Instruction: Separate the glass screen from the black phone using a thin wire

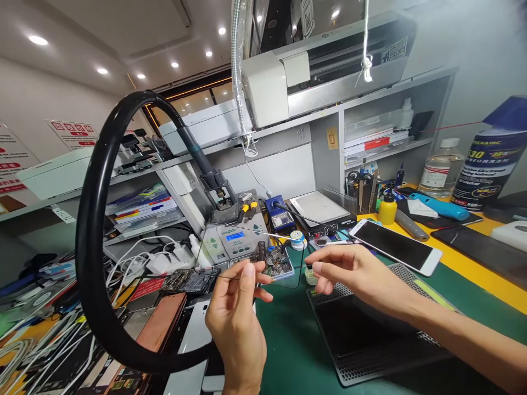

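Observation:
A clear, black-edged glass sheet (290, 281), rounded at the corners like a phone screen cover, is held up over the bench. My left hand (239, 312) pinches its left side, thumb in front and fingers behind. At its right edge, the thumb and index fingertip of my right hand (346, 271) come together; the exact contact is small and partly hidden. Through the sheet shows a tray of small electronic parts (280, 263). Below my right hand, a dark-screened phone or panel (362, 323) lies on a perforated black pad (349, 376).
A thick black flexible hose (93, 219) arches at left, beside piled phones and white cables (20, 340). Behind stand a rework station (234, 238) and a solder spool (297, 237). To the right are a white phone (397, 247), yellow bottle (387, 209) and spray can (486, 164).

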`<state>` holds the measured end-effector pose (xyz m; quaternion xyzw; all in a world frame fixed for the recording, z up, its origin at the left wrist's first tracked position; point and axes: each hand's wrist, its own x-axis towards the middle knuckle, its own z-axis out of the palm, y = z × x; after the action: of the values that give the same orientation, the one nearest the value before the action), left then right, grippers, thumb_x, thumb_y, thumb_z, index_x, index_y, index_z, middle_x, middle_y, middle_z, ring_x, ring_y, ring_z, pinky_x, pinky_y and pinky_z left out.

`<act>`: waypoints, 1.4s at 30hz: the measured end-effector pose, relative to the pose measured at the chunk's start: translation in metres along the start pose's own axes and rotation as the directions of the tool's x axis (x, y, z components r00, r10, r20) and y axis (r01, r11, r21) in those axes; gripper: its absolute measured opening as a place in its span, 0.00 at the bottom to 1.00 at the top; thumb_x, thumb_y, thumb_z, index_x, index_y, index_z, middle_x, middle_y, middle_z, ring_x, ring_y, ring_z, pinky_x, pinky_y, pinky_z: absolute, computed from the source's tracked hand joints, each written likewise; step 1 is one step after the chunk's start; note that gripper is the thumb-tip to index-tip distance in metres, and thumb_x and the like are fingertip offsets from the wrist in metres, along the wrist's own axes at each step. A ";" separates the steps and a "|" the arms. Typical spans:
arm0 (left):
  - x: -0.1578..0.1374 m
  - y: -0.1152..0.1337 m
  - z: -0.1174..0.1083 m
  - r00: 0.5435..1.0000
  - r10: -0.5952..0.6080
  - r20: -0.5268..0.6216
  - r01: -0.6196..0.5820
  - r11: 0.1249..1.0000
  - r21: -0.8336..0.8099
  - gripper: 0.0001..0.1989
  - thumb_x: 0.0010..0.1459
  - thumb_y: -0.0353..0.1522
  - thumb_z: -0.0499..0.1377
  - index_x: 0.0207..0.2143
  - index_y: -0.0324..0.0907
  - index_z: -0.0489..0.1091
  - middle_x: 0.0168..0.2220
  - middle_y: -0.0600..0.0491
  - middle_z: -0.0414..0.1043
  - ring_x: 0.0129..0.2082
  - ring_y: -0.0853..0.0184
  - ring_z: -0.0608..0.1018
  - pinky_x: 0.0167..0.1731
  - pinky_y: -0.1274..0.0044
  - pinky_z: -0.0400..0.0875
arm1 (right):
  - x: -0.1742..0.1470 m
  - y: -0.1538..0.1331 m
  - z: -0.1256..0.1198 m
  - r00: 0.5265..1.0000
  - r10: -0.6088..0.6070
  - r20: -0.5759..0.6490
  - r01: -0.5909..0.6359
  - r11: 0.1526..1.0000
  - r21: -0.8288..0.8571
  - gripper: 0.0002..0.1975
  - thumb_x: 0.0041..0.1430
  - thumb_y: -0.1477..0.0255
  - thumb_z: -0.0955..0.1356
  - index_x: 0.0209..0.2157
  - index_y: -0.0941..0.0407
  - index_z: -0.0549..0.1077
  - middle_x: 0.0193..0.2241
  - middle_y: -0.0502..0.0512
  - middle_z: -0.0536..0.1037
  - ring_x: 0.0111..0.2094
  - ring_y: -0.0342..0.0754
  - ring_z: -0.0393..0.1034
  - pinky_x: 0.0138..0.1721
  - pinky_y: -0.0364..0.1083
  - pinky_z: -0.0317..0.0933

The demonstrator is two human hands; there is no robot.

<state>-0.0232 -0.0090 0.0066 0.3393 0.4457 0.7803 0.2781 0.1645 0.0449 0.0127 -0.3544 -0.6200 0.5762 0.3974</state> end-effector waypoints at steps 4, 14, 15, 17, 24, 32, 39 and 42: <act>-0.002 0.000 0.003 1.000 -0.020 -0.023 0.020 1.000 -0.005 0.13 0.53 0.37 0.69 0.37 0.39 0.76 0.33 0.49 0.81 0.26 0.67 0.79 0.19 0.79 0.72 | 0.000 0.002 0.004 0.999 0.021 0.049 -0.025 0.996 0.090 0.20 0.56 0.56 0.74 0.37 0.60 0.78 0.25 0.56 0.81 0.28 0.48 0.76 0.35 0.47 0.69; -0.011 -0.009 0.006 0.999 -0.042 0.024 0.042 0.999 0.016 0.13 0.54 0.38 0.69 0.38 0.40 0.75 0.34 0.49 0.80 0.27 0.66 0.78 0.19 0.79 0.72 | 0.000 0.005 0.017 0.993 0.085 0.088 -0.109 0.940 0.322 0.17 0.51 0.61 0.78 0.33 0.60 0.77 0.25 0.52 0.78 0.30 0.49 0.79 0.35 0.47 0.71; -0.012 -0.009 0.006 0.998 -0.048 0.030 0.047 0.999 0.014 0.14 0.54 0.39 0.69 0.38 0.40 0.75 0.34 0.49 0.80 0.27 0.66 0.78 0.19 0.79 0.72 | 0.000 0.005 0.017 0.993 0.077 0.089 -0.102 0.937 0.333 0.16 0.52 0.62 0.77 0.31 0.60 0.77 0.26 0.52 0.77 0.31 0.49 0.78 0.36 0.47 0.71; -0.013 -0.010 0.007 0.997 -0.064 0.041 0.064 0.998 0.009 0.14 0.54 0.39 0.69 0.38 0.40 0.75 0.34 0.49 0.81 0.28 0.67 0.78 0.19 0.79 0.72 | -0.001 0.006 0.017 0.995 0.053 0.088 -0.080 0.939 0.335 0.15 0.53 0.62 0.77 0.29 0.60 0.76 0.26 0.51 0.77 0.31 0.49 0.78 0.36 0.47 0.70; -0.013 -0.007 0.007 0.986 -0.134 0.097 0.139 0.989 -0.047 0.14 0.54 0.39 0.69 0.38 0.39 0.75 0.35 0.48 0.81 0.28 0.66 0.78 0.19 0.79 0.71 | -0.002 0.004 0.014 0.997 0.000 0.071 -0.021 0.956 0.291 0.13 0.57 0.63 0.75 0.29 0.59 0.78 0.27 0.53 0.78 0.32 0.49 0.77 0.36 0.46 0.68; -0.010 -0.005 0.002 0.936 -0.204 0.288 0.250 0.959 -0.132 0.17 0.56 0.42 0.64 0.41 0.37 0.77 0.39 0.41 0.80 0.34 0.59 0.79 0.22 0.75 0.73 | 0.002 0.000 -0.003 0.999 -0.008 0.050 -0.008 0.953 0.304 0.12 0.60 0.65 0.72 0.28 0.59 0.76 0.28 0.53 0.77 0.33 0.49 0.76 0.37 0.46 0.67; 0.010 0.003 -0.007 0.941 -0.248 0.228 0.292 0.938 -0.185 0.17 0.58 0.43 0.59 0.35 0.39 0.78 0.38 0.45 0.74 0.40 0.59 0.75 0.29 0.72 0.76 | 0.008 -0.010 -0.034 0.993 0.090 0.075 -0.109 0.950 0.293 0.12 0.55 0.66 0.76 0.27 0.59 0.75 0.24 0.52 0.76 0.31 0.50 0.77 0.35 0.46 0.69; 0.014 0.003 -0.009 0.928 -0.276 0.252 0.315 0.940 -0.130 0.13 0.55 0.40 0.62 0.31 0.39 0.77 0.34 0.48 0.73 0.37 0.61 0.75 0.30 0.72 0.77 | 0.008 -0.015 -0.042 0.985 0.141 0.102 -0.163 0.953 0.255 0.14 0.53 0.64 0.77 0.27 0.59 0.76 0.23 0.52 0.76 0.31 0.51 0.79 0.35 0.46 0.69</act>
<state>-0.0394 -0.0045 0.0102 0.3313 0.3892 0.7197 0.4699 0.1990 0.0684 0.0291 -0.3210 -0.5252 0.6963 0.3692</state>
